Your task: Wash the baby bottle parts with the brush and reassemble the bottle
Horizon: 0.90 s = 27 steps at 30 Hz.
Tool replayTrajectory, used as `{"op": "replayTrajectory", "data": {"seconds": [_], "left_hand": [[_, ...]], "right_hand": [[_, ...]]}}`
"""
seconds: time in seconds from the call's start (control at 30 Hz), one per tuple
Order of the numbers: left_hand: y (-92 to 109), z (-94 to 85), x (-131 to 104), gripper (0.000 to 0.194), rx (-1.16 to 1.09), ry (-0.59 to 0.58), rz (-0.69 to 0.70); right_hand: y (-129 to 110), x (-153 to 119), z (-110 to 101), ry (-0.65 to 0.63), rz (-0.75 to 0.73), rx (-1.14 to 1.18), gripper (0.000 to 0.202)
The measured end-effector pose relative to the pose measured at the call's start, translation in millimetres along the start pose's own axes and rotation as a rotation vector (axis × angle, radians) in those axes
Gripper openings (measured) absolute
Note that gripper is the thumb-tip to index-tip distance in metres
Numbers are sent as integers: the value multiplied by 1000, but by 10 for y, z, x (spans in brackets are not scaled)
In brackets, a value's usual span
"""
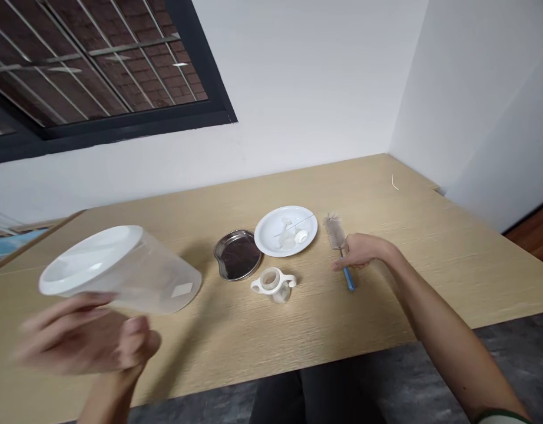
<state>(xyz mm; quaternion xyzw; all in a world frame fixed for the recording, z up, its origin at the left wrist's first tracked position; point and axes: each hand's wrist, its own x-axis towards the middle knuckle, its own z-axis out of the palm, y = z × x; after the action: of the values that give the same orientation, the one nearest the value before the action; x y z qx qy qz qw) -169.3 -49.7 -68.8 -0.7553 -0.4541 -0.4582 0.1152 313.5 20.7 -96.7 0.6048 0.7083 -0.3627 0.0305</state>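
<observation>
My right hand (362, 252) is closed around the lower stem of a bottle brush (335, 232), just above its blue handle. The brush is against or just over the table, bristles pointing away from me. My left hand (88, 338), smeared by motion, is open in front of a large translucent plastic pitcher (161, 277) with a white top; whether they touch I cannot tell. Between the hands stands a small baby bottle (277, 285) with two white handles and an uncovered top. Behind it, a white plate (265, 227) carries small clear and white parts, including a white ring (301, 236).
A shiny metal kidney-shaped tray (238, 256) lies left of the plate, close to its rim. A thin bent white piece (394, 184) rests at the table's back right. White walls and a barred window (99, 59) border the wooden table (236, 347).
</observation>
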Motion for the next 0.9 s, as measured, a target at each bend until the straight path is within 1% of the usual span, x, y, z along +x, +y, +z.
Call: {"op": "replayTrajectory", "data": {"seconds": [0.03,0.07,0.1,0.13,0.17,0.2,0.23,0.3,0.37,0.43,0.53,0.63,0.7,0.77,0.8,0.83,0.9], "left_hand": [[38,250,187,56,-39,226,44],[94,491,365,44,-81,299,85],[163,714,528,32,-95,198,114],[236,912,670,24,-83,56,95],[306,1085,790,20,-75,-92,69],[364,1238,887,23,-74,-284,22],[407,1375,964,31,-88,-450,-8],[443,1622,1073,46,-97,-696,-30],[435,1844,1143,59,-85,-851,-44],[411,2033,1188,63,-70,-948,-47],[369,2245,1218,66,-59,-1019,-34],[320,2396,1210,67,-90,-1021,-12],[297,2462,1204,61,-119,-1021,5],[295,2474,1210,50,-154,-1017,23],[301,2452,1217,45,-178,-1000,27],[312,2413,1226,43,-211,-968,23],[332,2295,1241,44,-309,-859,-7]], "right_hand": [[-23,18,25,-3,7,-23,58],[-38,35,47,-4,19,-41,55],[-46,50,67,-1,30,-55,52],[-47,63,85,3,42,-62,50],[-42,72,99,2,55,-59,48],[-32,80,110,-5,66,-47,48],[-19,85,118,-13,76,-29,47],[12,94,120,-15,97,16,44],[42,101,105,23,121,53,38],[65,108,75,111,138,63,34],[93,115,15,325,136,6,32],[119,113,-33,516,144,-63,31],[131,113,-45,611,175,-83,32],[136,119,-44,700,204,-85,33],[136,126,-41,740,211,-81,33],[137,135,-37,779,209,-74,33],[143,159,-29,862,183,-53,32]]}}
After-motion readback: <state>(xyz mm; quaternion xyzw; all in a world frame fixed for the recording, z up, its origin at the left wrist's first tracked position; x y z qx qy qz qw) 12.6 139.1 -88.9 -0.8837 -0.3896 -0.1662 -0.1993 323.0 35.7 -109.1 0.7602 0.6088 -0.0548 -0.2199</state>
